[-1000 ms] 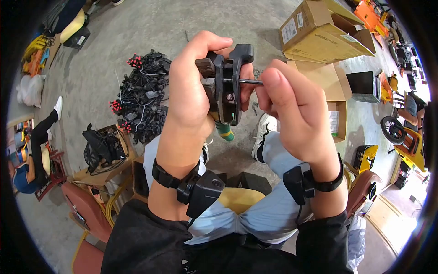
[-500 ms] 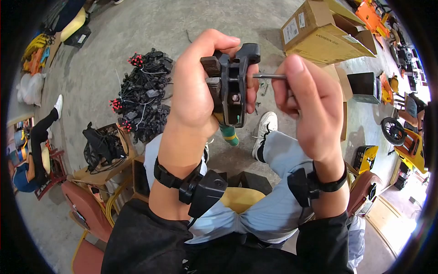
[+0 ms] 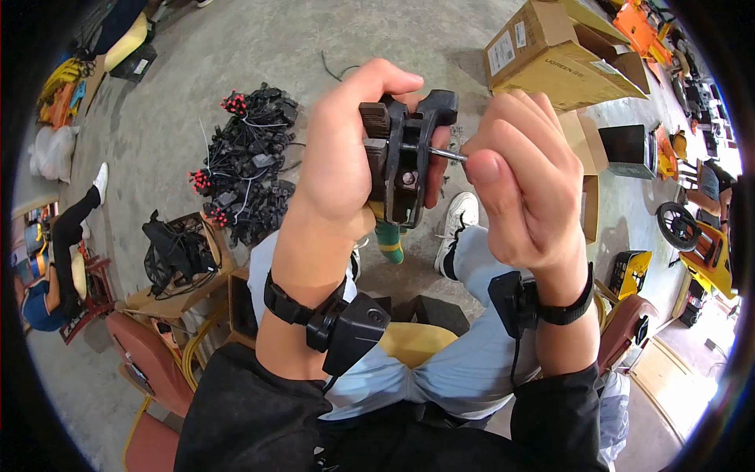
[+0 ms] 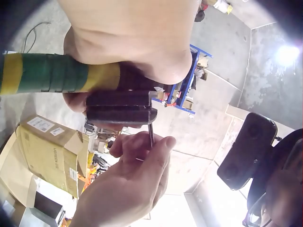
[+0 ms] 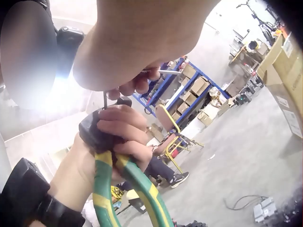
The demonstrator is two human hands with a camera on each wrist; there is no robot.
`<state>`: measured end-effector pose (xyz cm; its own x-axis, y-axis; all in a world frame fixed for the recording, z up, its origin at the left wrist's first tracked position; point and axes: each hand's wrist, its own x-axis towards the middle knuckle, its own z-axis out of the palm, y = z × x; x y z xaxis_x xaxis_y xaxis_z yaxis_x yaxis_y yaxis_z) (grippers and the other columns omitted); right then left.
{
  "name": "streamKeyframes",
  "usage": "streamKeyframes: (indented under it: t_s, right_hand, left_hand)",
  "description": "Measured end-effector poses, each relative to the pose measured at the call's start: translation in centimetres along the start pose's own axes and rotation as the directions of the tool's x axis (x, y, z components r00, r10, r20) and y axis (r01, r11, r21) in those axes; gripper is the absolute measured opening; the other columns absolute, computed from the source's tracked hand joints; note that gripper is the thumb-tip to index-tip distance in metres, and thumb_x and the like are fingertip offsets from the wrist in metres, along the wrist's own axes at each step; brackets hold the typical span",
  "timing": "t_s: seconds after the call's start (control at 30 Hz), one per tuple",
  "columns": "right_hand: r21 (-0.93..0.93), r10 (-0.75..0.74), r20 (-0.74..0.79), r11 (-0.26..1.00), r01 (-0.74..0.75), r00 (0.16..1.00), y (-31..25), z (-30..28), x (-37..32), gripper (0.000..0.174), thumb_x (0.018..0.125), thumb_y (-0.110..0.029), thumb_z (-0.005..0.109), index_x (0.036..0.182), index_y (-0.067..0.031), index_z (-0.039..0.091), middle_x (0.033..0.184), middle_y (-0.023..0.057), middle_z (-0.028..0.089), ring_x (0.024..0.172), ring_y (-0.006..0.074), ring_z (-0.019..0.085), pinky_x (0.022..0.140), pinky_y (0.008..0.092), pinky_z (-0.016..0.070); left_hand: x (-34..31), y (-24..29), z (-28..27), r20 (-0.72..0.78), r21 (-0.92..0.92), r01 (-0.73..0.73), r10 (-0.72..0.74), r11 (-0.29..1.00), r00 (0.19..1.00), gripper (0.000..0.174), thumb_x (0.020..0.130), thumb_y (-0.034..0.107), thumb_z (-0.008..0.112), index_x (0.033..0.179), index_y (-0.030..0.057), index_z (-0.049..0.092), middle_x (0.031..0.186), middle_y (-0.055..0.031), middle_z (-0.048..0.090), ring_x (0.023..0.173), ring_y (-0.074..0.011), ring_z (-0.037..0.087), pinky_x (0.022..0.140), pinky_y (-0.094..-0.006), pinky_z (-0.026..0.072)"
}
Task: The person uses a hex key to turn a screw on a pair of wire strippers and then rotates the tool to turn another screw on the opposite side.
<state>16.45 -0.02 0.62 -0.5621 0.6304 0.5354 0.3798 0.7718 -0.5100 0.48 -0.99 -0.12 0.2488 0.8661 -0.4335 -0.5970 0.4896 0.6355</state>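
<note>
My left hand (image 3: 338,157) grips a plier-like tool by its black head (image 3: 405,177), which has ridged blocks on one side and a small round screw head on the front. Two handles banded in green and yellow (image 5: 142,184) run from that head, as the right wrist view shows. To the right of it, my right hand (image 3: 531,177) pinches a thin bent metal rod, like a hex key (image 3: 448,154), between thumb and curled fingers. The rod's tip meets the right side of the black head. Its other, pale end (image 5: 170,72) sticks out past the fingers in the right wrist view.
A pile of black parts with red tips (image 3: 255,165) lies on the floor to the left. Beyond my right hand stands an open cardboard box (image 3: 543,67). A bag (image 3: 177,252) rests on cardboard at the left, near a chair (image 3: 145,354).
The left hand and tool have shifted right and slightly down. My right hand moved right, then turned back, its fingers now more curled over the rod, which has changed its slant.
</note>
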Motion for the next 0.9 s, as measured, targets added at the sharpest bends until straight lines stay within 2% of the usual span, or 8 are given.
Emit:
streamKeyframes:
  t_s: [0.3, 0.37, 0.4, 0.47, 0.5, 0.57, 0.73, 0.9]
  right_hand:
    - [0.012, -0.085, -0.042, 0.996, 0.085, 0.996, 0.2, 0.0, -0.1, 0.032, 0.090, -0.018, 0.040, 0.063, -0.0004, 0.045, 0.058, 0.0075, 0.040, 0.053, 0.0199, 0.036, 0.052, 0.0297, 0.0274]
    - [0.328, 0.280, 0.001, 0.907, -0.265, 0.960, -0.8, 0.5, -0.4, 0.037, 0.093, -0.021, 0.036, 0.063, -0.0011, 0.043, 0.057, 0.0045, 0.040, 0.051, 0.0128, 0.033, 0.049, 0.0257, 0.0261]
    - [0.328, 0.280, 0.002, 0.907, -0.265, 0.960, -1.3, 0.6, -0.3, 0.037, 0.093, -0.021, 0.036, 0.063, -0.0011, 0.043, 0.057, 0.0045, 0.040, 0.051, 0.0128, 0.033, 0.049, 0.0257, 0.0261]
    - [0.562, 0.535, 0.157, 0.643, -0.521, 0.830, -2.3, 0.3, 0.2, 0.041, 0.095, -0.026, 0.035, 0.063, -0.0023, 0.043, 0.055, 0.0005, 0.038, 0.048, 0.0066, 0.029, 0.045, 0.0213, 0.0236]
    - [0.562, 0.535, 0.157, 0.643, -0.521, 0.830, -2.6, 0.1, 0.5, 0.041, 0.095, -0.026, 0.035, 0.063, -0.0023, 0.043, 0.055, 0.0005, 0.038, 0.048, 0.0066, 0.029, 0.045, 0.0213, 0.0236]
    - [0.707, 0.678, 0.387, 0.217, -0.673, 0.625, -3.0, -0.2, 0.9, 0.042, 0.095, -0.027, 0.035, 0.062, -0.0034, 0.043, 0.054, -0.0025, 0.036, 0.046, 0.0042, 0.026, 0.043, 0.0194, 0.0225]
    - [0.641, 0.705, 0.258, 0.387, -0.663, 0.661, -2.7, -0.2, 0.7, 0.042, 0.095, -0.027, 0.034, 0.062, -0.0034, 0.045, 0.052, -0.0024, 0.035, 0.045, 0.0040, 0.026, 0.041, 0.0191, 0.0216]
    - [0.633, 0.642, 0.125, 0.536, -0.559, 0.756, -2.7, 0.3, 0.5, 0.042, 0.095, -0.027, 0.035, 0.062, -0.0032, 0.046, 0.053, -0.0026, 0.036, 0.046, 0.0040, 0.027, 0.043, 0.0193, 0.0221]
  left_hand:
    - [0.2, -0.7, 0.1, 0.034, -0.018, 0.033, -0.033, 0.999, 0.999, 0.038, 0.075, 0.035, 0.050, 0.063, -0.0006, 0.055, 0.054, -0.0098, 0.053, 0.039, -0.0197, 0.051, 0.039, -0.0299, 0.0430]
    - [0.2, -0.8, 0.0, 0.025, 0.008, -0.039, 0.039, 0.999, 0.999, 0.037, 0.075, 0.035, 0.050, 0.065, -0.0003, 0.055, 0.056, -0.0095, 0.054, 0.040, -0.0188, 0.051, 0.040, -0.0294, 0.0429]
    - [0.2, -0.8, 0.0, 0.018, 0.034, -0.111, 0.110, 0.993, 0.994, 0.037, 0.075, 0.035, 0.050, 0.067, 0.0000, 0.055, 0.057, -0.0091, 0.054, 0.041, -0.0179, 0.051, 0.040, -0.0289, 0.0429]
    - [-0.1, -0.5, 0.4, -0.050, 0.045, -0.121, 0.123, 0.992, 0.991, 0.036, 0.076, 0.035, 0.049, 0.068, 0.0004, 0.055, 0.058, -0.0089, 0.054, 0.041, -0.0173, 0.051, 0.041, -0.0284, 0.0425]
    - [-0.2, -0.4, 0.5, -0.119, 0.056, -0.130, 0.135, 0.990, 0.984, 0.036, 0.077, 0.035, 0.048, 0.069, 0.0008, 0.055, 0.058, -0.0086, 0.054, 0.042, -0.0168, 0.051, 0.041, -0.0280, 0.0422]
    - [-0.2, -0.3, 0.1, -0.075, 0.084, -0.157, 0.163, 0.984, 0.984, 0.036, 0.077, 0.035, 0.048, 0.069, 0.0010, 0.055, 0.059, -0.0086, 0.054, 0.043, -0.0166, 0.051, 0.041, -0.0277, 0.0424]
    - [-0.3, -0.1, 1.1, -0.189, 0.098, -0.146, 0.162, 0.984, 0.968, 0.039, 0.078, 0.034, 0.044, 0.061, 0.0005, 0.052, 0.051, -0.0100, 0.050, 0.040, -0.0191, 0.046, 0.040, -0.0291, 0.0398]
    - [0.1, -0.5, 0.0, -0.038, -0.015, -0.104, 0.103, 0.994, 0.994, 0.033, 0.077, 0.035, 0.048, 0.066, 0.0036, 0.052, 0.061, -0.0090, 0.056, 0.044, -0.0176, 0.052, 0.041, -0.0294, 0.0437]
